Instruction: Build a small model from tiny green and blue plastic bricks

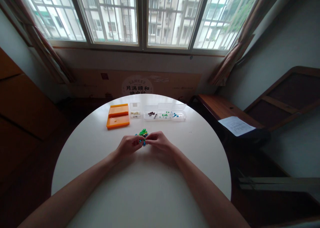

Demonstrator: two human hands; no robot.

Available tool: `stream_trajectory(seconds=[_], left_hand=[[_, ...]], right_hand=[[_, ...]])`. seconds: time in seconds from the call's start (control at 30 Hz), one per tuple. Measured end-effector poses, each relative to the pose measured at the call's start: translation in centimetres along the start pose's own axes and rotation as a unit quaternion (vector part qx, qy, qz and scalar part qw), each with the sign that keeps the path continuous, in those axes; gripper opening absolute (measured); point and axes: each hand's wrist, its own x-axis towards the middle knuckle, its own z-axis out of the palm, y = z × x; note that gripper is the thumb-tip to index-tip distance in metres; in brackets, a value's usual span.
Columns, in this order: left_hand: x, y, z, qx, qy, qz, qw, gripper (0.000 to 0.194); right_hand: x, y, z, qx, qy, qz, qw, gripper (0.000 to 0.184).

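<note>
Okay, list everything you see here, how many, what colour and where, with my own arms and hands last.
Table: one, white, centre
Brick build: one, green, blue and yellow, near the picture's middle
Tray: one, orange, far left on the table
Yellow piece: one, in the tray
Small box: one, clear, right of the tray, holding cream pieces
Compartments: three, clear, right of that box, holding dark pieces, green pieces, blue pieces
Window: one, pale-framed, top
Curtains: two, brownish, flanking the window
Printed cardboard: tan, below the window
Cabinet: orange-brown, left edge
Wooden furniture: brown, right, count unclear
Paper: white, on the furniture
Forearms: two, bare, lower left and right
Left hand: one, at the build
Right hand: one, at the build
</note>
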Motion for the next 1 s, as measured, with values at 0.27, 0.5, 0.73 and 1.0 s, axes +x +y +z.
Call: stream_trajectory(seconds=[0.27, 0.5, 0.73, 1.0], left_hand=[[0.01, 0.01, -0.02, 0.001, 0.007, 0.008, 1.0, 0.018], [0.04, -0.08, 0.01, 0.003, 0.007, 0.011, 1.0, 0.018], [0.1, 0.15, -0.13, 0.004, 0.003, 0.009, 1.0, 0.019], [0.03, -0.08, -0.06, -0.001, -0.002, 0.004, 1.0, 0.02]], right_hand=[[0.03, -0.14, 0.08, 0.01, -0.002, -0.001, 1.0, 0.031], [0.0, 0.01, -0.03, -0.003, -0.005, -0.011, 1.0, 0.032], [0.03, -0.03, 0.0, -0.005, -0.004, -0.005, 1.0, 0.033], [-0.02, -0.04, 0.04, -0.003, -0.006, -0.006, 1.0, 0.033]])
